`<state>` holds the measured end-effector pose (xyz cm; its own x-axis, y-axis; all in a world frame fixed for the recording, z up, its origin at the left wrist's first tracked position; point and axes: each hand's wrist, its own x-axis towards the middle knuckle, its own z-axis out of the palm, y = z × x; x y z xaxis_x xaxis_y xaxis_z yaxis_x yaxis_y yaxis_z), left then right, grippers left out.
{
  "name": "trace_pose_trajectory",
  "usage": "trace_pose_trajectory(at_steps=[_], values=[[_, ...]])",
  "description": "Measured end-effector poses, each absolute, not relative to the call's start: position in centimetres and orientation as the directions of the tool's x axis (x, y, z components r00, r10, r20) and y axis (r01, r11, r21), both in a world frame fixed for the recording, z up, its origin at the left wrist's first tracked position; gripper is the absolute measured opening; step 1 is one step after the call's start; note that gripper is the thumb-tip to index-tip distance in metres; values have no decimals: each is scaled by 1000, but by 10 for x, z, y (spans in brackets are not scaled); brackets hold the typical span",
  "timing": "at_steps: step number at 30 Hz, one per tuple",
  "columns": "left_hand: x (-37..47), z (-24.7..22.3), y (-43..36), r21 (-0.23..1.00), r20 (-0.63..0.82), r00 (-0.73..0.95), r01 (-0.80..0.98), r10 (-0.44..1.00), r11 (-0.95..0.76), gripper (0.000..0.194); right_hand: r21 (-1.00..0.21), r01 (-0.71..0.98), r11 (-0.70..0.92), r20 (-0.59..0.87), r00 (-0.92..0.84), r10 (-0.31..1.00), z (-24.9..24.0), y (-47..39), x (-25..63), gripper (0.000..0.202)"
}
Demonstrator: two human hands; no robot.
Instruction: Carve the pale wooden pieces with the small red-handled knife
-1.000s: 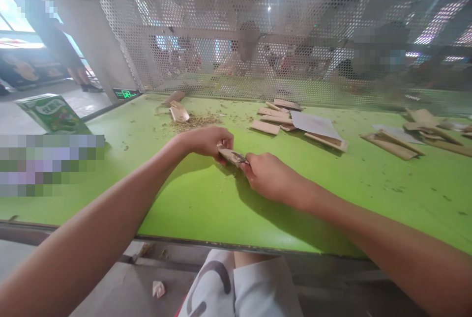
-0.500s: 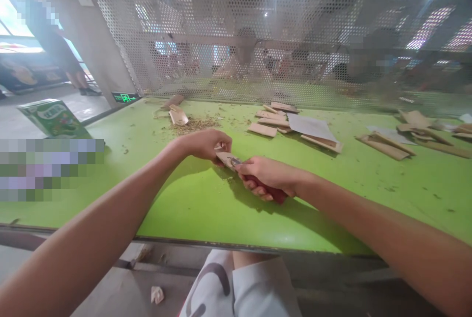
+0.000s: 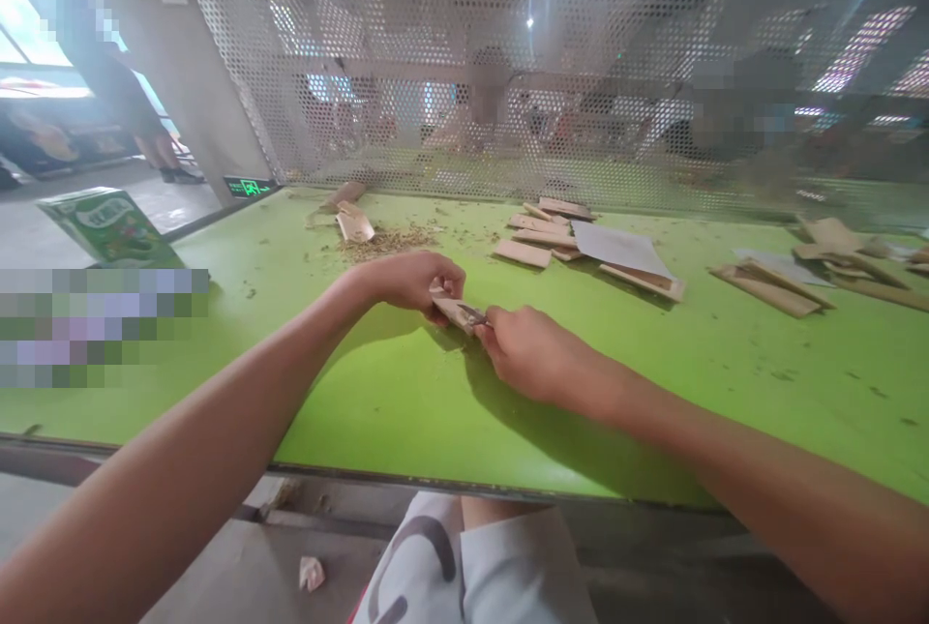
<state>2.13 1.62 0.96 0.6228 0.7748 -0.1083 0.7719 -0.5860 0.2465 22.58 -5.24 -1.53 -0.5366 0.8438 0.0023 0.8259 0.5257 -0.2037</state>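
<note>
Near the middle of the green table, my left hand (image 3: 428, 282) is closed on a thin, pale, curved piece of wood or bamboo (image 3: 455, 312) by its far end. My right hand (image 3: 533, 348) is closed around a red-handled metal hand tool (image 3: 476, 316). Its narrow metal tip lies on the near end of the piece. My palm hides the handle in this view, and the tool's exact kind cannot be made out. Small crumbs lie on the table beneath the piece. Just beyond my left hand are a heap of brown shavings (image 3: 396, 242) and a curved pale piece (image 3: 355, 222).
Several pale strips (image 3: 523, 253) lie at the back with a white sheet (image 3: 620, 247). More strips (image 3: 773, 287) are at the right. A green carton (image 3: 108, 227) stands at the left. A perforated metal screen (image 3: 464, 53) rises behind the green table (image 3: 363, 411).
My right hand has turned over, so its back faces up and the red handle is now hidden. The tool tip stays on the piece. The view has shifted slightly.
</note>
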Motion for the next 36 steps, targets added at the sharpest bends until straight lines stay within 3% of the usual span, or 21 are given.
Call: trace_pose_trajectory(at_steps=[5, 8, 10, 13, 18, 22, 27, 33, 36], values=[[21, 8, 18, 223, -82, 635, 763, 769, -607, 30, 43, 845, 533, 86, -534, 841, -19, -62, 224, 25], [21, 8, 17, 220, -84, 631, 767, 771, -603, 29, 61, 834, 548, 119, -551, 826, -20, -63, 223, 21], [20, 8, 17, 228, -90, 630, 767, 771, -600, 30, -25, 824, 566, 82, -562, 823, -19, -60, 224, 19], [19, 8, 16, 241, -94, 631, 765, 770, -598, 30, -246, 804, 541, -66, -571, 819, -14, -53, 227, 26], [19, 10, 15, 239, -98, 647, 753, 756, -613, 28, -618, 757, 214, -373, -521, 768, -5, -48, 232, 36], [21, 10, 14, 233, -103, 640, 759, 761, -607, 27, -815, 580, -20, -431, -582, 690, -5, -48, 233, 32], [21, 9, 15, 246, -99, 632, 764, 769, -596, 26, -884, 380, -272, -465, -665, 584, -9, -45, 234, 31], [20, 8, 14, 276, -100, 602, 782, 792, -559, 29, -862, 275, -425, -483, -698, 528, -6, -43, 235, 27], [20, 7, 13, 290, -94, 589, 787, 803, -544, 32, -885, 178, -431, -425, -688, 588, -5, -40, 237, 22]])
